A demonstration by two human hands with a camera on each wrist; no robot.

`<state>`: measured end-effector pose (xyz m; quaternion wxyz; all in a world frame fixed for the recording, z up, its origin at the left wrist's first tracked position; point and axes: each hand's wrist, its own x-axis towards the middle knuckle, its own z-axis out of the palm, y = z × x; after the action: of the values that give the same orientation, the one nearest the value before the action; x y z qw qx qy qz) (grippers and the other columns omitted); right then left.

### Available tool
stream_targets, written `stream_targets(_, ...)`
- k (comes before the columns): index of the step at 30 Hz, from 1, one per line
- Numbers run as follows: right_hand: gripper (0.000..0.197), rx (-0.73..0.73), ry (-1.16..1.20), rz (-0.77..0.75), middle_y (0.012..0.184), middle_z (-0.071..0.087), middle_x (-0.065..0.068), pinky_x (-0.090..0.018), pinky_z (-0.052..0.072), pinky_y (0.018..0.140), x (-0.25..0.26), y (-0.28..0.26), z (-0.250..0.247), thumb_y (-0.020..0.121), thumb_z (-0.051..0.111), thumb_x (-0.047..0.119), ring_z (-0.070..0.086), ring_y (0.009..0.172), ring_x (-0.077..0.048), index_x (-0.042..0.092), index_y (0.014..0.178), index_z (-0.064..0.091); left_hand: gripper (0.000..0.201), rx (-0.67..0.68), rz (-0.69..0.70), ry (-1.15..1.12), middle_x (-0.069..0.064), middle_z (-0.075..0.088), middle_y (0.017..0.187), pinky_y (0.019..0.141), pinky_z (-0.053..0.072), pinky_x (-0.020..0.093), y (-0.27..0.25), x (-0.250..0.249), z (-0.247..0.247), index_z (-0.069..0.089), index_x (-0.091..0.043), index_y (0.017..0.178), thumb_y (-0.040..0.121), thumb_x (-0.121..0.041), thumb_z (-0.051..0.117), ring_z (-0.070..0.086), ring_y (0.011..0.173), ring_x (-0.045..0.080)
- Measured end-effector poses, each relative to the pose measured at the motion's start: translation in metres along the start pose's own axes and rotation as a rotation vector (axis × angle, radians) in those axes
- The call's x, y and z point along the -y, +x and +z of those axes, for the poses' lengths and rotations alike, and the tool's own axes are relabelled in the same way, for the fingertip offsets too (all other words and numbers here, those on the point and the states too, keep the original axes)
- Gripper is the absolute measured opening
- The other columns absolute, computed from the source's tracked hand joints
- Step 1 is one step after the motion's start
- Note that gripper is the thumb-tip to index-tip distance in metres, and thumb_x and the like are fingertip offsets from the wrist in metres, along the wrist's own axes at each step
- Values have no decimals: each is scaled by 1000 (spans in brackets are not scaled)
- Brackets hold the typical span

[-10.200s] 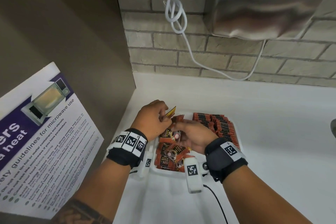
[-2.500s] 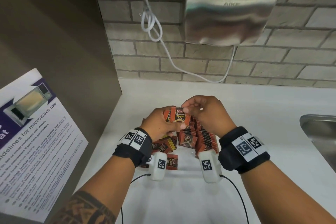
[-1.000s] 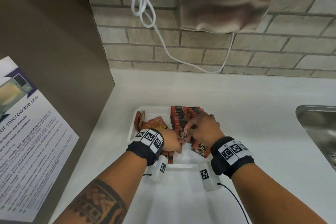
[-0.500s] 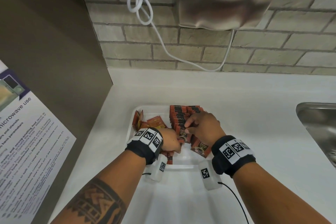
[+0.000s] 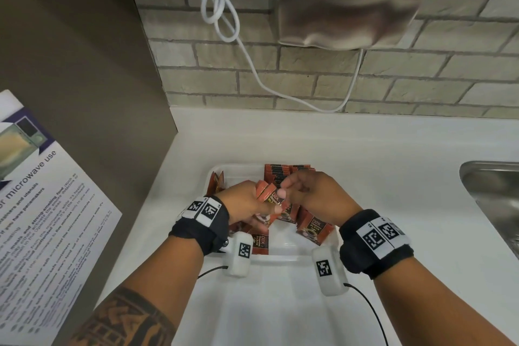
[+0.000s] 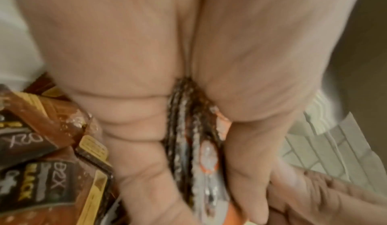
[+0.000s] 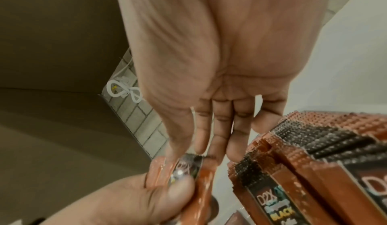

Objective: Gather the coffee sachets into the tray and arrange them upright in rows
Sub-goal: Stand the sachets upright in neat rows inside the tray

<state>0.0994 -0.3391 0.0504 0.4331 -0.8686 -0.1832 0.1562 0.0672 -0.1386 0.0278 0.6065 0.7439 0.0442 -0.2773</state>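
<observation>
A bunch of sachets (image 5: 269, 195) is clasped by the left hand (image 5: 244, 205) above the tray (image 5: 275, 257); its top sachet is pinched by the right hand (image 5: 314, 196).

Grey brick wall (image 5: 309, 73) at the back with a steel AIKE hand dryer (image 5: 351, 0) on it, white cord (image 5: 224, 17) looping left of the dryer. White surface (image 5: 351, 143) below the dryer, steel sink (image 5: 494, 199) down right of it, brown panel (image 5: 84, 50) and microwave poster (image 5: 42, 205) far left.

Tray (image 5: 280, 257) floor hidden under hands, sink (image 5: 494, 205) cut off at right, poster (image 5: 42, 205) cropped left.
</observation>
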Motion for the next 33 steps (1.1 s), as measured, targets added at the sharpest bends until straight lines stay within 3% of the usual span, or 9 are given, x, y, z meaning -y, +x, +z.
stream_targets(3,15,0,71,-3,83,73,6,-20,50,71,2,1,2,87,77,27,67,76,-5,21,99,70,21,-5,84,-156,3,72,97,78,61,37,-2,0,3,73,-16,108,88,-13,77,71,93,18)
stream_targets(6,12,-89,134,6,83,75,3,-30,55,79,0,6,1,84,80,24,70,80,-14,22,93,72,37,17,104,-182,1,72,97,80,60,35,-2,2,3,66,-9,123,88,-8,76,71,91,15)
stream_targets(14,4,-156,128,-14,84,76,4,-22,54,79,14,6,-3,84,79,24,71,82,-11,22,84,76,30,-89,167,-88,7,75,97,76,62,34,-4,2,3,69,-9,110,83,-7,81,74,89,22)
stream_targets(18,4,-203,-49,-16,83,74,11,-1,42,63,12,7,-6,87,76,24,65,76,3,23,84,76,23,-187,83,277,4,77,87,72,63,36,-5,0,-10,75,-15,97,80,-27,85,75,81,22)
stream_targets(21,17,-164,-208,15,84,71,13,-5,43,66,3,7,-4,88,72,21,63,77,0,32,76,73,33,-263,-84,676,4,71,89,78,58,36,-8,-8,-20,71,-9,96,85,-40,77,71,88,23)
stream_targets(23,24,-146,-293,60,89,71,15,-29,53,81,-6,11,2,84,71,27,65,87,-9,43,67,68,41,-193,-143,887,-5,58,107,99,47,36,-11,-14,-16,65,-12,114,90,-44,70,60,109,21)
stream_targets(25,20,-159,-346,115,92,70,16,-40,51,88,-10,14,8,79,70,32,63,95,-15,44,63,69,47,-87,-179,925,-8,60,112,100,46,36,-8,-15,-7,64,-16,118,87,-50,70,58,105,18)
stream_targets(28,11,-194,-434,160,99,66,14,-35,39,87,-11,14,14,82,70,32,51,105,-17,37,74,76,40,46,-235,839,1,70,86,76,54,32,3,-12,10,71,-14,97,85,-53,71,64,75,17)
stream_targets(33,15,-143,-481,191,100,65,11,-36,33,84,-13,15,19,86,67,29,42,111,-20,34,77,78,42,121,-264,942,6,72,96,83,55,37,21,-7,27,71,-13,103,86,-51,67,66,87,23)
